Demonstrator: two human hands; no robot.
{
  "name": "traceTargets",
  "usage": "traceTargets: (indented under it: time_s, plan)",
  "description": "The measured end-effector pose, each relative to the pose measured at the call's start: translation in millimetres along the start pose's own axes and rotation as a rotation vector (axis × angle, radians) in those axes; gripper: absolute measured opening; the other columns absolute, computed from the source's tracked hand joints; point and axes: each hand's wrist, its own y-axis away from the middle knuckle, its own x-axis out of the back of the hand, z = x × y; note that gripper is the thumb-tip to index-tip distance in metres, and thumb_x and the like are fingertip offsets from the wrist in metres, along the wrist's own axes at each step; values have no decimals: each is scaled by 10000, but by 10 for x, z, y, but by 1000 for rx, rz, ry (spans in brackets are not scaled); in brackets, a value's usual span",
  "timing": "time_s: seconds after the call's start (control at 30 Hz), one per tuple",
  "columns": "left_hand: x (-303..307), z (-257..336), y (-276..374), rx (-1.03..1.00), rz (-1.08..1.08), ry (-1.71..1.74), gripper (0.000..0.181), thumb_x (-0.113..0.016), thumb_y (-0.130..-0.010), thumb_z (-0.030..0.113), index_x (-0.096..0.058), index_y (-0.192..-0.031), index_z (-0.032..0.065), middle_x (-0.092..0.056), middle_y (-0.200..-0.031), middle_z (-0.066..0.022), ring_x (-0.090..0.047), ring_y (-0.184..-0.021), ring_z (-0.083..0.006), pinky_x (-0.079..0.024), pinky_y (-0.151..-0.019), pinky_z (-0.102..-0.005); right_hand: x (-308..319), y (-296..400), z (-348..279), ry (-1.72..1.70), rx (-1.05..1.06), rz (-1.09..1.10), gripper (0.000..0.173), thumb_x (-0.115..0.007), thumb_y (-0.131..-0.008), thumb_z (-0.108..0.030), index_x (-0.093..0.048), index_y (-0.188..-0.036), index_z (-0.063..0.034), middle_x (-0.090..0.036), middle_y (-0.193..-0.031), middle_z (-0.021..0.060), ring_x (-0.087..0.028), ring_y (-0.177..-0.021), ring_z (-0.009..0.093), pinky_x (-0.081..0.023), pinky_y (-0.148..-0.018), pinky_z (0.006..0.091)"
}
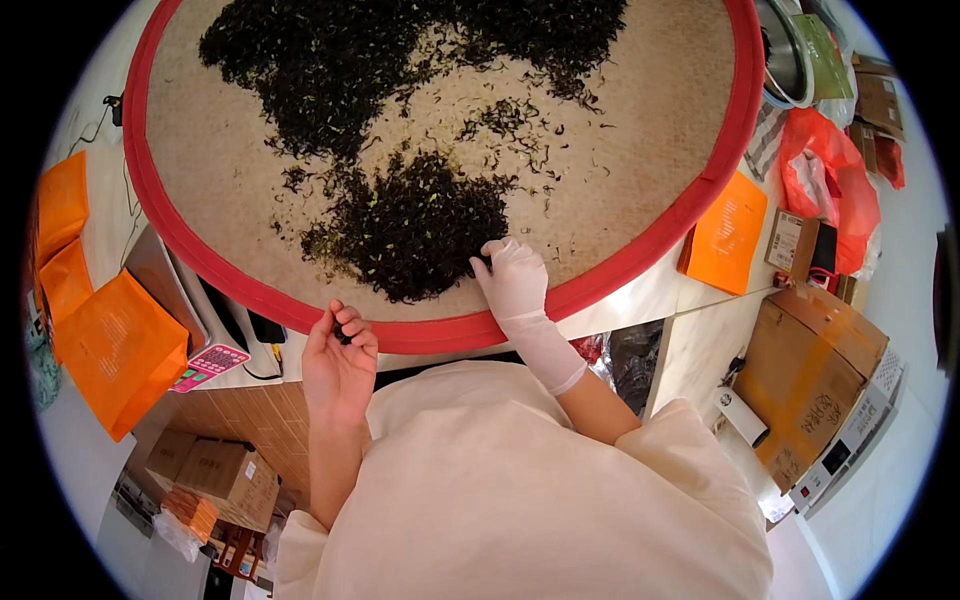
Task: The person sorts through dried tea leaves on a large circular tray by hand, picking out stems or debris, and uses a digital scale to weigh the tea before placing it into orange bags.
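A large round tray with a red cloth rim bears dark, twisted dried leaves, likely tea, with pale green bits among them. My left hand is bare and turned palm up just outside the near rim, its curled fingers around a small dark clump of leaves. In a white glove, my right hand reaches over the rim to the right edge of the smaller leaf pile. Thumb and fingers are bent at the leaves there; whether they pinch any is hidden. A larger leaf heap covers the tray's far side.
Orange pouches and a pink-edged scale stand on the table at left. Another orange pouch, a red plastic bag and a metal bowl are at right. A cardboard box sits lower right; more boxes lie lower left.
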Motion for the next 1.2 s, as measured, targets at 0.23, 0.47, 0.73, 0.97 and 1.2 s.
traceTargets:
  time_s: [0.23, 0.47, 0.73, 0.97, 1.2]
  plan:
    - [4, -16, 3, 19, 2, 18, 126, -407, -943, 112, -508, -968, 41, -498, -854, -41, -484, -756, -136, -438, -684, -260, -47, 4, 62, -355, -134, -111, 141, -681, -743, -198, -595, -795, -99, -578, -735, 73, -582, -698, 238, -473, -616, 340]
    - [-32, -121, -37, 54, 19, -10, 120, -415, -941, 125, -507, -960, 50, -499, -849, -29, -480, -753, -132, -434, -681, -260, 466, -54, 186, -1053, -521, -455, 144, -634, -809, -104, -629, -933, -30, -614, -784, 29, -552, -704, 116, -467, -679, 254]
    - [-88, -338, -97, 125, 23, -68, 126, -419, -945, 120, -516, -968, 43, -513, -855, -35, -498, -766, -136, -451, -693, -261, 775, -70, 186, -1566, -709, -690, 167, -607, -874, -170, -594, -985, -46, -627, -864, 33, -564, -759, 103, -443, -680, 232]
    - [-3, -466, -199, 145, 49, -204, 113, -454, -931, 145, -505, -973, 53, -508, -876, -32, -499, -789, -134, -449, -708, -255, 946, -91, 43, -1772, -703, -799, 148, -610, -867, -166, -607, -963, -54, -644, -884, 45, -602, -788, 128, -476, -709, 248]
    - [162, -601, -264, 136, 103, -334, 169, -444, -936, 189, -516, -1006, 54, -538, -940, -36, -530, -881, -155, -447, -792, -282, 1006, 67, -309, -1476, -421, -749, 202, -634, -825, -68, -585, -1003, 14, -637, -861, 60, -600, -786, 114, -494, -732, 253]
